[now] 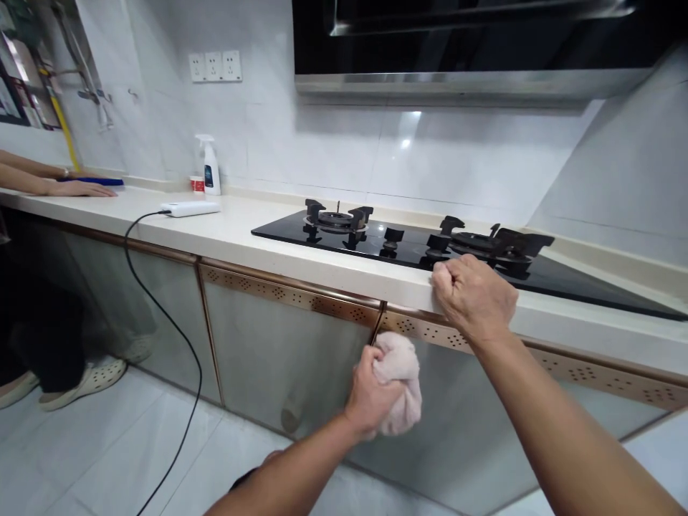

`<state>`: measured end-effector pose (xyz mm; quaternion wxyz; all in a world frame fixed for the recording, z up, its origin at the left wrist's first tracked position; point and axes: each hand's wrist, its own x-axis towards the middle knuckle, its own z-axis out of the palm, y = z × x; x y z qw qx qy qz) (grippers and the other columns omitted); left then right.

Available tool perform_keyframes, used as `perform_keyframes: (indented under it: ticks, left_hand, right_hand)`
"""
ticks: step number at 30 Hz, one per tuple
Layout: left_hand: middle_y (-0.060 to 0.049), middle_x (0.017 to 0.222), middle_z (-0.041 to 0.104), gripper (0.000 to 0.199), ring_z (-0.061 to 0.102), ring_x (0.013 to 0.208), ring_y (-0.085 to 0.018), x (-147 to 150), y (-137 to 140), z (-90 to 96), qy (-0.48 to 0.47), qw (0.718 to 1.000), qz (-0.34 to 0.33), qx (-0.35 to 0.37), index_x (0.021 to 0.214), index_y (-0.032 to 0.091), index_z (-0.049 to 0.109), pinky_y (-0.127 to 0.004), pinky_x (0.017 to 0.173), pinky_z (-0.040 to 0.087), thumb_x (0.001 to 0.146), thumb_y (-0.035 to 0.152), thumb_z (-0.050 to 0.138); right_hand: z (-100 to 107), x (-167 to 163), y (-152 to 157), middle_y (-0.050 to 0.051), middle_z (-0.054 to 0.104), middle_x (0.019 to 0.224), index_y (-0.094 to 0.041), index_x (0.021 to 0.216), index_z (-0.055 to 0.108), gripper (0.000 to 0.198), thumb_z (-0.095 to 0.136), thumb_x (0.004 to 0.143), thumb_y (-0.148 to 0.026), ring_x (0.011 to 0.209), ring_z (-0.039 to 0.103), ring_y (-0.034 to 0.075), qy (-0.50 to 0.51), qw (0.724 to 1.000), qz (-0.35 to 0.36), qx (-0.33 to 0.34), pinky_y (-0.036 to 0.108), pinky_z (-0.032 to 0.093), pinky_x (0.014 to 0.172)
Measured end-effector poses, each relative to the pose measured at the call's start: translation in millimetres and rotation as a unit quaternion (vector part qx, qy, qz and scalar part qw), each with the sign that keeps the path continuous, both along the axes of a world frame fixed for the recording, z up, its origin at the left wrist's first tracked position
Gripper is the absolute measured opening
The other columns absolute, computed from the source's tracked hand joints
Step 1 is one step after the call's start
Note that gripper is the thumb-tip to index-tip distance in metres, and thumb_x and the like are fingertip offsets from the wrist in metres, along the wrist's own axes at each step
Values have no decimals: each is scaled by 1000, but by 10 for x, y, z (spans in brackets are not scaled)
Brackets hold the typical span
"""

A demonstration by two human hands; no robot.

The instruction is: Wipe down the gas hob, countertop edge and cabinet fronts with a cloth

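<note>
My left hand (pixel 370 398) is wrapped round a bunched pale pink cloth (pixel 398 383), held against or just in front of the cabinet doors (pixel 293 340) under the counter. The cloth is by the seam between two doors, just below their perforated copper-coloured trim (pixel 301 295). Up at the counter's front edge, my right hand (pixel 476 295) is closed in a fist, resting on the white countertop (pixel 236 233) close to the stove knobs. Nothing shows in that fist. The black gas stove (pixel 370 244) lies just beyond it.
A spray bottle (pixel 211 168) and a small red-and-white tub (pixel 197 184) stand by the wall. A white power bank (pixel 190 208) trails a black cable (pixel 185 337) to the floor. At far left, another person's hand (pixel 80 188) lies on the counter near a blue object (pixel 94 181). A range hood (pixel 462 82) hangs above.
</note>
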<state>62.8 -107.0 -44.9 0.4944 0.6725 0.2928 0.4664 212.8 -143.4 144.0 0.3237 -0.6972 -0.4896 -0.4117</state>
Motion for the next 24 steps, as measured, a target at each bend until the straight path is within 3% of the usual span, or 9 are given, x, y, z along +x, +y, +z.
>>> perform_keyframes:
  ticks: [4,6,8,11,14,16,18,22,24]
  left_hand:
    - [0,84,61,27,58,83,-19,-53,-24,-250,-98,977,-61,-181,93,25,54,-31,80,48,70,34,64]
    - [0,84,61,28,59,84,-18,-78,-1,-244,-149,959,-91,-224,93,23,56,-29,78,48,71,38,62]
    - [0,87,63,35,59,84,-17,-85,7,-215,-192,932,-141,-273,99,22,58,-27,78,48,69,39,63]
    - [0,88,63,42,59,83,-17,-67,-45,-233,-187,901,-205,-332,104,19,61,-28,78,48,67,39,66]
    - [-2,90,66,37,61,89,-19,-59,-139,-313,-148,894,-263,-331,96,18,66,-33,90,48,73,46,65]
    - [-5,102,68,39,61,103,-22,-63,-186,-357,-139,895,-297,-302,94,17,71,-37,103,43,77,51,64]
    - [-8,114,67,45,58,115,-24,-57,-200,-380,-145,900,-303,-279,97,17,74,-37,109,39,79,57,64]
    - [-10,125,64,61,58,113,-25,-7,-100,-413,-220,900,-173,-334,113,16,68,-36,95,46,87,68,47]
    - [-10,126,63,59,59,110,-24,8,-4,-438,-238,885,-94,-389,118,15,64,-36,91,49,93,64,42]
  right_hand:
    - [-326,-177,-407,10,62,106,-19,93,67,33,47,96,-46,107,55,26,42,987,146,49,41,39,95]
    - [-772,-368,-615,11,60,112,-20,103,65,35,52,94,-51,114,52,28,122,976,158,87,47,36,102]
    - [-1364,-606,-737,13,55,121,-20,117,59,47,55,90,-58,114,52,29,253,950,171,59,47,42,97]
    - [-2252,-929,-746,18,47,134,-17,138,42,82,66,77,-65,119,52,31,442,877,187,-5,45,49,93]
    - [-2764,-1027,-708,18,48,136,-17,149,25,106,74,69,-66,111,58,29,569,812,122,43,39,55,83]
    - [-2825,-954,-735,14,57,127,-19,146,32,101,75,68,-67,104,62,28,607,786,97,68,37,56,78]
    - [-2708,-852,-792,11,63,113,-19,136,47,90,75,66,-69,97,63,29,605,791,64,69,39,56,74]
    - [-2114,-867,-761,11,64,101,-19,120,60,70,75,70,-65,89,62,30,430,897,-5,101,42,52,74]
    - [-1706,-1021,-559,12,63,105,-19,120,59,56,72,79,-54,95,61,30,244,958,83,129,41,49,81]
